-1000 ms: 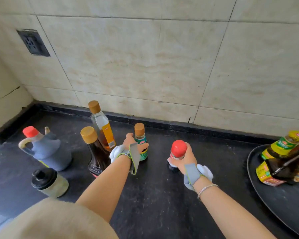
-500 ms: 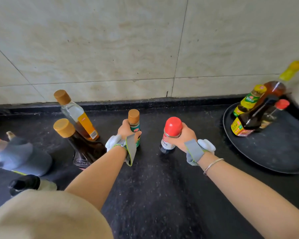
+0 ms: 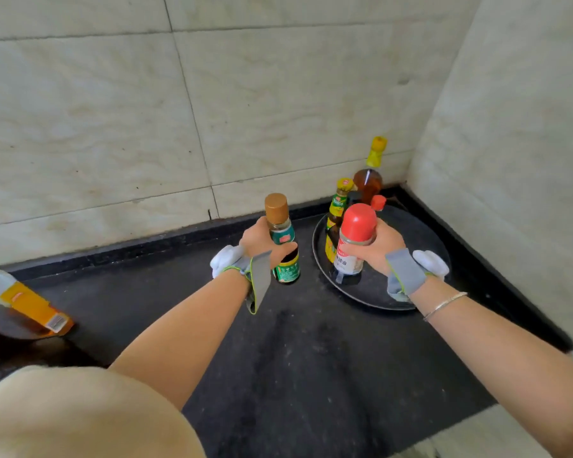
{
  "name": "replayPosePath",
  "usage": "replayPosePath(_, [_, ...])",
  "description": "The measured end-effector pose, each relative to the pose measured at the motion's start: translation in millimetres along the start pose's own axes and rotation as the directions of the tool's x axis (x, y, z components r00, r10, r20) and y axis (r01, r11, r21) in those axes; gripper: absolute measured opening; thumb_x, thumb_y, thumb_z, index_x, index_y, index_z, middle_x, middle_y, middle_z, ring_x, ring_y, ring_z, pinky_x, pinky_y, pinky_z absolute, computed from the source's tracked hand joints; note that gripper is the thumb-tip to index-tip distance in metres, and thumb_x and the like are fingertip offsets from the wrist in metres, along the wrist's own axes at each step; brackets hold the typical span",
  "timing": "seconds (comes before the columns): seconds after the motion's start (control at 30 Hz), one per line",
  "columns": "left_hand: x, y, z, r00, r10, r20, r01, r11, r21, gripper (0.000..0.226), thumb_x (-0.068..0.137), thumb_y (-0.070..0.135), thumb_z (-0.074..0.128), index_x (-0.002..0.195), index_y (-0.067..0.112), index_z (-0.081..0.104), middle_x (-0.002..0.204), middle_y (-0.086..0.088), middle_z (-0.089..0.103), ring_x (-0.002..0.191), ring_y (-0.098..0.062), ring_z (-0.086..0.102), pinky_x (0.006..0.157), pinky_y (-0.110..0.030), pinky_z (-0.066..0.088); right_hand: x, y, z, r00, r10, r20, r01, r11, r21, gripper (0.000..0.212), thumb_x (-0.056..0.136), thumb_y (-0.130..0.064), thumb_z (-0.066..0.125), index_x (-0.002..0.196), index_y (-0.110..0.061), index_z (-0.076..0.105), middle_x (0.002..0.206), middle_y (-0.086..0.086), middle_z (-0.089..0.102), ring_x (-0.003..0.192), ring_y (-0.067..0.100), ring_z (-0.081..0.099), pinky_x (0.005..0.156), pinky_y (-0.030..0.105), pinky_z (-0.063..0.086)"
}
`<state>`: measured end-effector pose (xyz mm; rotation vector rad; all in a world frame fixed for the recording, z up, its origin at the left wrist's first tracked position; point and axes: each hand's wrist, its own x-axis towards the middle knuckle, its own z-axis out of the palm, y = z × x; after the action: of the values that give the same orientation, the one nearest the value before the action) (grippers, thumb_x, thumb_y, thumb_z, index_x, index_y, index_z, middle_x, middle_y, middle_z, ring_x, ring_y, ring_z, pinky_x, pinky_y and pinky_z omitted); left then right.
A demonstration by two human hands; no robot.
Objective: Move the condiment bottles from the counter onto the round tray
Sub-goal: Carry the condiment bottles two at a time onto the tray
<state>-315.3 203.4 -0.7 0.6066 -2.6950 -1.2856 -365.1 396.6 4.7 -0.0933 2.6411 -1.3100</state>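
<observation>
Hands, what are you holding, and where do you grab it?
The left hand holds the brown-capped bottle around its middle. The right hand holds the red-capped bottle around its body, just under the cap.

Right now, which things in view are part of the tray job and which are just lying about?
Part of the job:
left hand gripping brown-capped bottle
right hand gripping red-capped bottle
round tray
bottles already on tray: green-label bottle, amber bottle
orange-label bottle, left on the counter

Lying about:
wrist straps
bracelet
</observation>
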Motion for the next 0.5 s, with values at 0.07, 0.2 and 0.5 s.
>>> replayPosePath(0.07, [-1, 22, 25, 1.000, -0.008, 0.009, 0.008, 1.000, -0.009, 0.051, 0.073, 0.022, 0.072, 0.118, 0.007, 0.052, 0.120, -0.015, 0.064, 0.110, -0.032, 0.059, 0.089, -0.038, 0.048, 15, 17, -20, 1.000, -0.007, 0.016, 0.007, 1.000, -0.009, 0.056, 0.071, -0.025, 0.076, 0.120, -0.013, 0.051, 0.119, 0.011, 0.063, 0.106, 0.028, 0.059, 0.083, 0.031, 0.045])
replayPosePath(0.2, [0, 58, 82, 0.999, -0.038, -0.001, 0.038, 0.999, -0.023, 0.052, 0.073, 0.022, 0.072, 0.119, 0.008, 0.052, 0.120, -0.014, 0.064, 0.111, -0.031, 0.059, 0.092, -0.039, 0.050, 48, 53, -58, 0.998, -0.014, 0.060, 0.017, 0.999, -0.040, 0.057, 0.071, -0.023, 0.076, 0.121, -0.012, 0.051, 0.120, 0.012, 0.063, 0.106, 0.029, 0.059, 0.086, 0.035, 0.047])
replayPosePath(0.5, [11, 83, 169, 0.985, -0.166, -0.052, 0.169, 0.985, 0.046, 0.055, 0.071, 0.029, 0.073, 0.118, 0.011, 0.051, 0.117, -0.011, 0.066, 0.108, -0.031, 0.061, 0.085, -0.036, 0.050, 92, 105, -84, 0.990, -0.032, 0.141, 0.060, 0.978, -0.202, 0.055, 0.069, -0.026, 0.078, 0.116, -0.010, 0.055, 0.120, 0.013, 0.063, 0.109, 0.032, 0.059, 0.084, 0.032, 0.045])
